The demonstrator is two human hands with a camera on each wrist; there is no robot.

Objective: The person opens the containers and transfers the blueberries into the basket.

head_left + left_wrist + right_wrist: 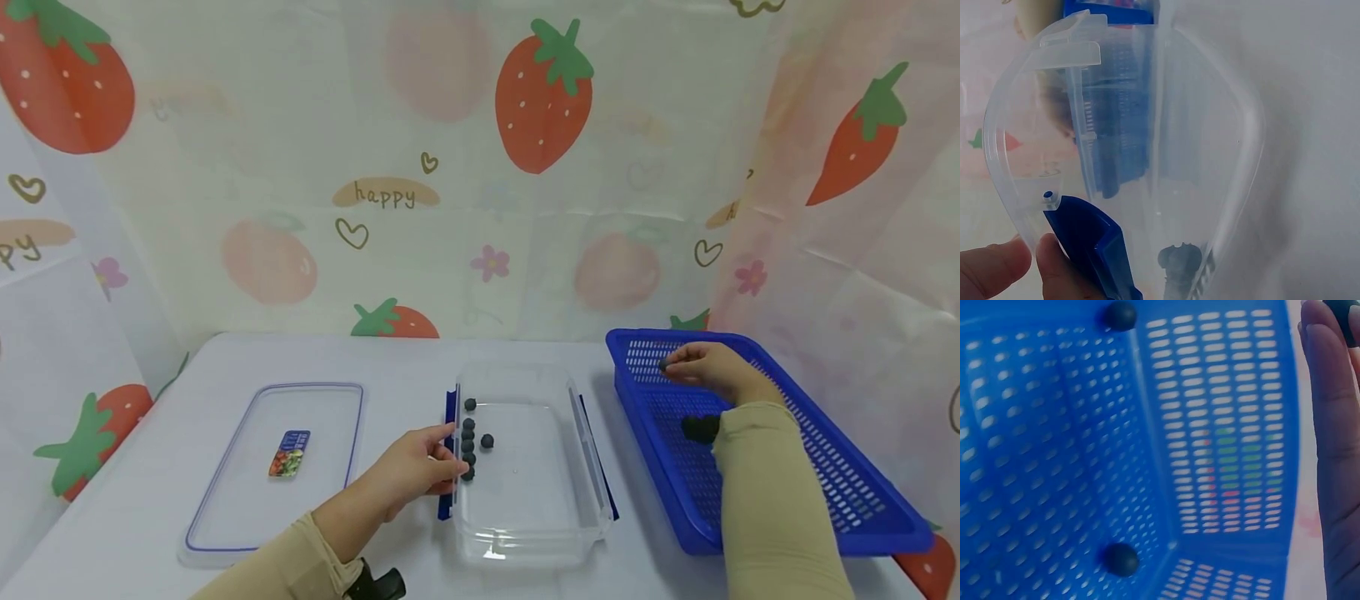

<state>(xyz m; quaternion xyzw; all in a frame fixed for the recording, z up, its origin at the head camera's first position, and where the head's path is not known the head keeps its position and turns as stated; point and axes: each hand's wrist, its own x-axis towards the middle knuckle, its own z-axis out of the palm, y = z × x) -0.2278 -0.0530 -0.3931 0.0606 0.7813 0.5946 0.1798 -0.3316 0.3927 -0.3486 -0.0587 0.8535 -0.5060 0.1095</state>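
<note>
My left hand [408, 471] holds the left wall of a clear plastic box [525, 508], thumb and fingers at the rim beside a blue side latch [1094, 247]. Inside the box, several small dark balls [487, 442] lie, most of them in a row along that left wall. My right hand [712, 369] is over the far part of a blue perforated basket [652, 500], pinching one dark ball [663, 365] between thumb and fingertips. Two more dark balls show in the basket in the right wrist view, one near the corner [1120, 559] and another higher up [1120, 315].
A clear lid [232, 508] with a blue-edged rim lies flat on the white table [405, 367] to the left, bearing a colourful label [289, 454]. Behind the table hangs a strawberry-print curtain [465, 275]. The basket stands at the right, apart from the box.
</note>
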